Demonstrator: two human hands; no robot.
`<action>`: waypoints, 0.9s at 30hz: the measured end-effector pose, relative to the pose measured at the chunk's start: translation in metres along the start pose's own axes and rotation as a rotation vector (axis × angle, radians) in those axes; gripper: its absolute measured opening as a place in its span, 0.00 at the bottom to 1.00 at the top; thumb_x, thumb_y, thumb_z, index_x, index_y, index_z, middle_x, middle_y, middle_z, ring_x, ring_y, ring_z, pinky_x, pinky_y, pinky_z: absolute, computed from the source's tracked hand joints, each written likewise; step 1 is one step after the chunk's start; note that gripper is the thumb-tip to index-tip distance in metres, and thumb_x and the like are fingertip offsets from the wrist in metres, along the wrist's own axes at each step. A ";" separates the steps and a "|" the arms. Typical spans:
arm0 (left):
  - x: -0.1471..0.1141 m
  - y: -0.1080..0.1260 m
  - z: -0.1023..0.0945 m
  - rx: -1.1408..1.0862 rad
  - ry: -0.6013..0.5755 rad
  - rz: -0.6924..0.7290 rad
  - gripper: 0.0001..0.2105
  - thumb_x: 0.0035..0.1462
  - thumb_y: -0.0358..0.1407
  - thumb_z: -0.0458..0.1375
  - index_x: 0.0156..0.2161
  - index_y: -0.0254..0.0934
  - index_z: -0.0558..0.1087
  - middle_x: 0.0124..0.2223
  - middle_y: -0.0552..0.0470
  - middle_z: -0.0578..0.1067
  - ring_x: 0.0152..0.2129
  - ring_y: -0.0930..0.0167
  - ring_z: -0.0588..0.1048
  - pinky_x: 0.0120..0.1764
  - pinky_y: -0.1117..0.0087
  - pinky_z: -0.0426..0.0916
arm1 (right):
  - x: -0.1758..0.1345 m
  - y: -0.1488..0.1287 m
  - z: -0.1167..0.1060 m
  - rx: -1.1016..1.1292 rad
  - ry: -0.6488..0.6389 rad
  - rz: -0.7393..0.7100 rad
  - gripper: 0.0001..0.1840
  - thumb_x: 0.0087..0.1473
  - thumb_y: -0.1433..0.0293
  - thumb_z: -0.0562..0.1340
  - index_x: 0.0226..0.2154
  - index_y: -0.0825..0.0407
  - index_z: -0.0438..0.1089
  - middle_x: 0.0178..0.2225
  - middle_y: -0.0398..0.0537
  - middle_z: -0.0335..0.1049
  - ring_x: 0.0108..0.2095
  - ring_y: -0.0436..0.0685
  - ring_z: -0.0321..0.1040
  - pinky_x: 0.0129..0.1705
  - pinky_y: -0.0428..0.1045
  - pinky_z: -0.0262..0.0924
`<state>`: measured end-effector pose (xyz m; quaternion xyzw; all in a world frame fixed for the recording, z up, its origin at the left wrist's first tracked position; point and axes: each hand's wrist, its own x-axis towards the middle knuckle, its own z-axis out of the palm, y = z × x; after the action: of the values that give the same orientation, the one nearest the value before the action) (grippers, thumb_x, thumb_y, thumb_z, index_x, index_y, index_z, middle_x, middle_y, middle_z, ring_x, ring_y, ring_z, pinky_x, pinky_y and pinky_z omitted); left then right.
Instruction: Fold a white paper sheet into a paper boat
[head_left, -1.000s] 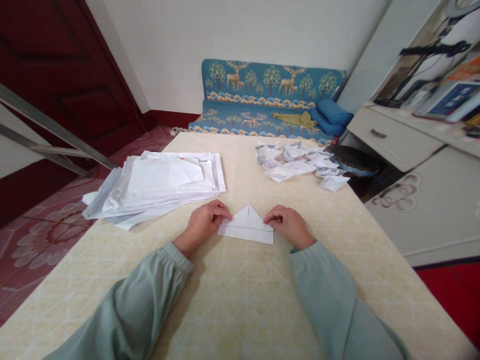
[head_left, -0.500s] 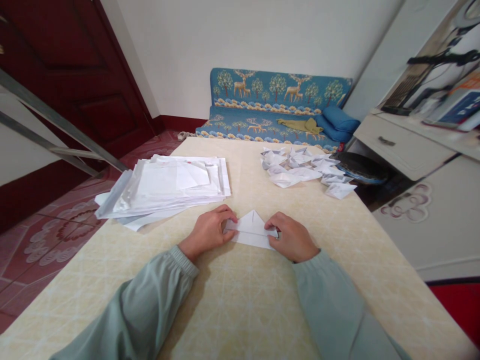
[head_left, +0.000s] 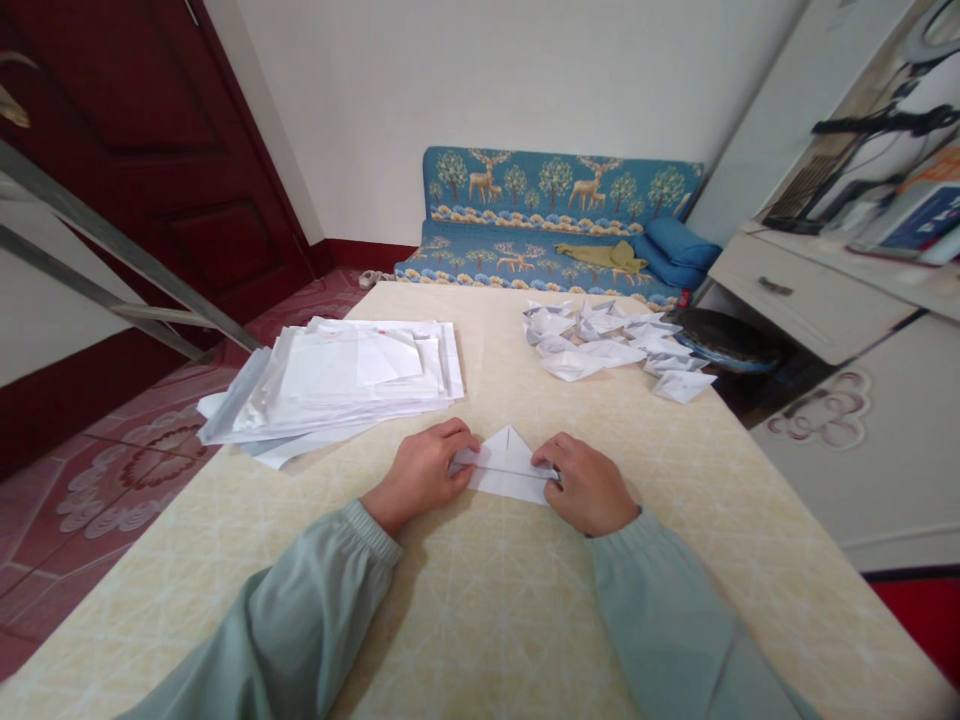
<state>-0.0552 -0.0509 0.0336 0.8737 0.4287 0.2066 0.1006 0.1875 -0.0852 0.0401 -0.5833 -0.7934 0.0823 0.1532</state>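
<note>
A white sheet of paper (head_left: 508, 466) lies on the table in front of me, folded to a point at its far side with a strip along the near side. A short dark line runs down from the point. My left hand (head_left: 429, 474) pinches the left end of the paper between thumb and fingers. At the right end, my right hand (head_left: 589, 484) grips it the same way, the fingers curled over the edge. Both corners of the paper are partly hidden by my fingers.
A stack of white paper (head_left: 345, 375) sits on the table (head_left: 480, 620) at the left. Several folded paper pieces (head_left: 592, 352) are grouped at the back right. Past the table stand a blue patterned sofa (head_left: 517, 240) and a white cabinet (head_left: 817, 320).
The whole view has shifted slightly, so everything sits a little lower. Both hands keep their hold on the folded paper, with hardly any movement of the fingers.
</note>
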 end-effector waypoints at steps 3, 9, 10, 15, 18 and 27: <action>0.000 -0.002 0.003 0.021 0.042 0.035 0.12 0.52 0.31 0.54 0.41 0.44 0.74 0.43 0.54 0.72 0.37 0.70 0.70 0.38 0.71 0.64 | 0.001 -0.001 -0.001 0.044 0.029 -0.004 0.10 0.45 0.74 0.59 0.33 0.49 0.72 0.36 0.43 0.68 0.36 0.52 0.65 0.36 0.45 0.56; 0.005 0.002 0.009 0.137 0.131 0.052 0.11 0.54 0.30 0.53 0.36 0.42 0.77 0.37 0.48 0.71 0.36 0.68 0.68 0.37 0.68 0.63 | 0.001 -0.010 -0.001 0.106 0.058 -0.018 0.09 0.51 0.66 0.59 0.28 0.50 0.74 0.30 0.44 0.68 0.28 0.50 0.64 0.32 0.45 0.56; 0.006 0.003 0.010 0.124 0.125 0.050 0.11 0.54 0.30 0.53 0.37 0.41 0.77 0.36 0.48 0.71 0.35 0.68 0.68 0.37 0.68 0.64 | 0.001 -0.011 0.000 0.111 0.068 -0.022 0.08 0.51 0.67 0.59 0.28 0.51 0.74 0.28 0.44 0.67 0.27 0.50 0.65 0.32 0.45 0.57; 0.007 0.009 0.014 0.011 0.126 0.065 0.11 0.56 0.34 0.52 0.40 0.39 0.76 0.33 0.48 0.71 0.33 0.70 0.70 0.37 0.69 0.65 | 0.008 -0.007 0.014 0.193 0.198 0.053 0.06 0.50 0.70 0.59 0.31 0.51 0.72 0.29 0.45 0.70 0.29 0.51 0.66 0.33 0.46 0.58; 0.008 0.009 0.015 -0.027 0.138 0.070 0.11 0.57 0.34 0.53 0.39 0.39 0.76 0.33 0.48 0.71 0.33 0.70 0.71 0.38 0.69 0.66 | 0.017 -0.006 0.023 0.223 0.275 0.114 0.16 0.48 0.65 0.63 0.41 0.50 0.69 0.41 0.47 0.69 0.34 0.52 0.67 0.36 0.47 0.60; 0.011 0.005 0.015 -0.119 0.083 -0.019 0.14 0.60 0.37 0.49 0.40 0.38 0.77 0.34 0.48 0.72 0.32 0.71 0.71 0.37 0.71 0.65 | 0.046 -0.010 0.028 0.154 0.117 0.167 0.21 0.45 0.64 0.66 0.44 0.48 0.68 0.42 0.46 0.67 0.40 0.52 0.66 0.39 0.46 0.57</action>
<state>-0.0392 -0.0454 0.0249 0.8528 0.4278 0.2667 0.1364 0.1568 -0.0429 0.0240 -0.6378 -0.7230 0.1214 0.2360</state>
